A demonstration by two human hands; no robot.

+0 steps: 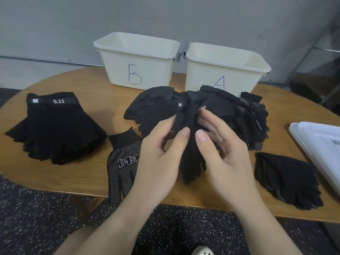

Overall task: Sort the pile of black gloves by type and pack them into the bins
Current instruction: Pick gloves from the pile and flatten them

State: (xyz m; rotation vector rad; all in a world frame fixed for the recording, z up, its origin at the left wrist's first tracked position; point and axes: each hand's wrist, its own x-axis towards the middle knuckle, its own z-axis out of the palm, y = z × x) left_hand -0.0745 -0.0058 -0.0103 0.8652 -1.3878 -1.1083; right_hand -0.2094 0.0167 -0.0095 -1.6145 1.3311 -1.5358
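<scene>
Currently left hand [161, 150] and right hand [217, 144] pinch one black glove [191, 157] above the central pile [184, 107], mid-desk. Risk: neighbouring gloves snag and drag out; bin A [226, 74], bin B [136, 63] mix-up.

Left bin [137, 57]: hand-drawn blue "B" on front wall. Right bin [225, 70]: blue "A", lower part hidden by glove pile. Fingerless glove stack [55, 126]: white "5.11" on cuff band. Dotted glove [121, 162]: white printed characters, unreadable.
</scene>
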